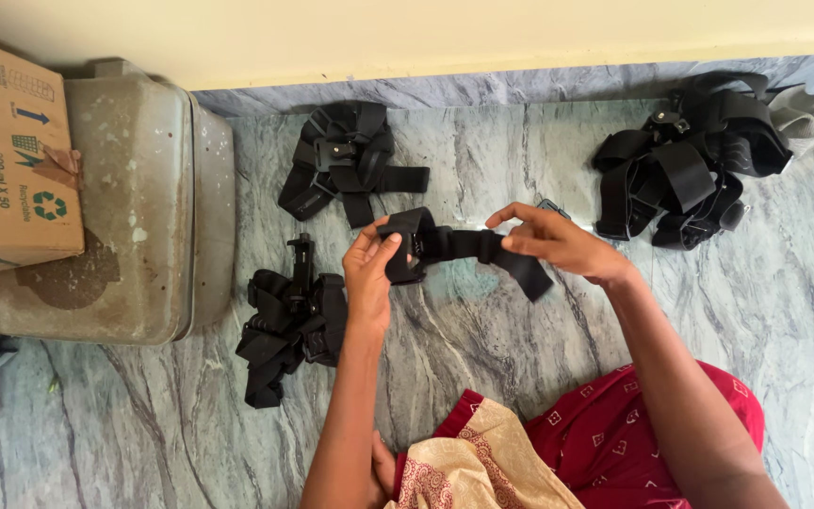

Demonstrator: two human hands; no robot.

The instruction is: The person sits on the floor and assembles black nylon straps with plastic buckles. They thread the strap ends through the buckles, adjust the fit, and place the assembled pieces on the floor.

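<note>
Head camera looks steeply down, close above floor [520,377].

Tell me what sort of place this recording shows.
Probably a room in a home or small workshop: the person sits on a marble floor by a plain wall, beside a metal trunk bearing a cardboard box.

Soft even daylight, faint shadows, sharp focus, no glare

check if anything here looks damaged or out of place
The brown cardboard box on the grey metal trunk has peeling tape at its edge, and the trunk's lid is stained and spotted. The black strap harness held between both hands looks intact.
</note>
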